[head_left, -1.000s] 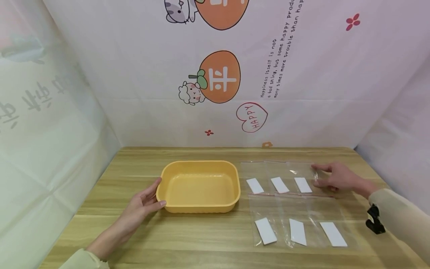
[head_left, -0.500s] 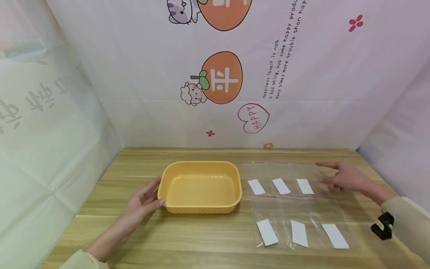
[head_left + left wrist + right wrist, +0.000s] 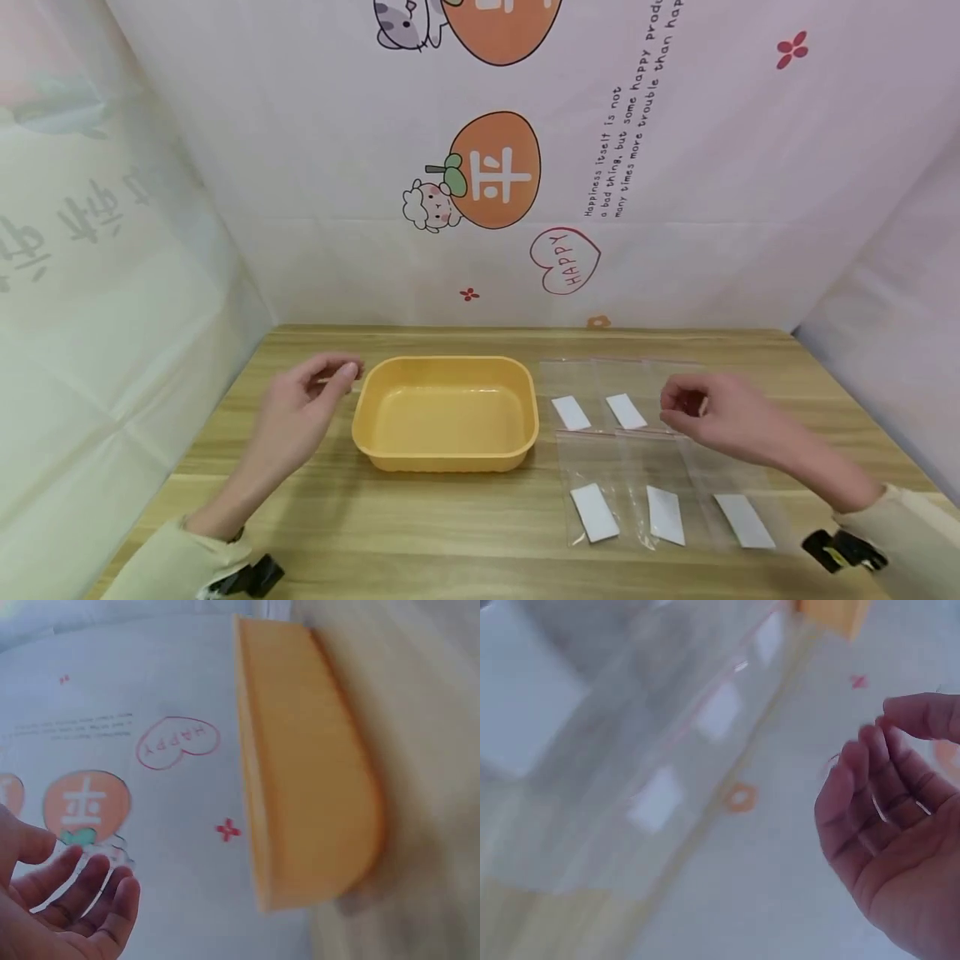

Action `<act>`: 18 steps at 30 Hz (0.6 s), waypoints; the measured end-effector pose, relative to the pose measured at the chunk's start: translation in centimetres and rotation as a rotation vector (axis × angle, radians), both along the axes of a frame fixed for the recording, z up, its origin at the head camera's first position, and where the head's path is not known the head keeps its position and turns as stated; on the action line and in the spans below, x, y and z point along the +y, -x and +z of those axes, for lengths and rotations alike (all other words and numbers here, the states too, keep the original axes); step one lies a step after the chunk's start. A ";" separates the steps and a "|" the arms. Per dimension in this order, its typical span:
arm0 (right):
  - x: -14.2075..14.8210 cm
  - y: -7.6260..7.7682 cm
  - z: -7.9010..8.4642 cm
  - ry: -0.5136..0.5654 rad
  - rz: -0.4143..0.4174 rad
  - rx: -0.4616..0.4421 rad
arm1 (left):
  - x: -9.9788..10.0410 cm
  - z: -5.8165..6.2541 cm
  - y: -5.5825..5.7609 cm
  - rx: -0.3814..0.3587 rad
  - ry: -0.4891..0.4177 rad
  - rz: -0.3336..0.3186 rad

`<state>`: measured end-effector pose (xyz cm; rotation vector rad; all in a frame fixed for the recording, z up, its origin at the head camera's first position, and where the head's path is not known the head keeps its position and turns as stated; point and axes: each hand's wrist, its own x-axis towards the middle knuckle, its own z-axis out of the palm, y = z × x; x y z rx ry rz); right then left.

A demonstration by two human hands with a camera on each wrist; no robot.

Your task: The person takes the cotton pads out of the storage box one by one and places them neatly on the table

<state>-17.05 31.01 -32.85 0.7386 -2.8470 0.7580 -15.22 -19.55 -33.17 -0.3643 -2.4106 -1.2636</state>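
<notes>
A yellow plastic basin (image 3: 446, 462) stands on the wooden table, left of the clear zip bags. My left hand (image 3: 296, 412) hovers at the basin's left side, apart from it. Its fingers are loosely bent and hold nothing, as the left wrist view shows. Above the right end of the bags is my right hand (image 3: 738, 417), fingers loosely curled with the thumb near the fingertips; nothing shows in it. Two rows of flat zip bags (image 3: 588, 462) overlap one another, each with a white rectangle (image 3: 595, 512). The right hand hides the upper right bag's rectangle in the head view.
The wooden table (image 3: 450, 533) ends at a white printed cloth (image 3: 337, 250) behind it. More cloth (image 3: 135, 333) hangs along the left and right sides. A black device (image 3: 843, 552) sits at the right cuff, another (image 3: 255, 577) at the left.
My left hand has let go of the basin's rim and risen. My right hand has left the upper right bag's edge and moved left over the bags. Basin and bags stay put.
</notes>
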 end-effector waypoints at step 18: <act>-10.3 7.0 5.0 -0.292 -0.202 0.200 | 6.7 5.8 7.7 0.112 0.728 0.113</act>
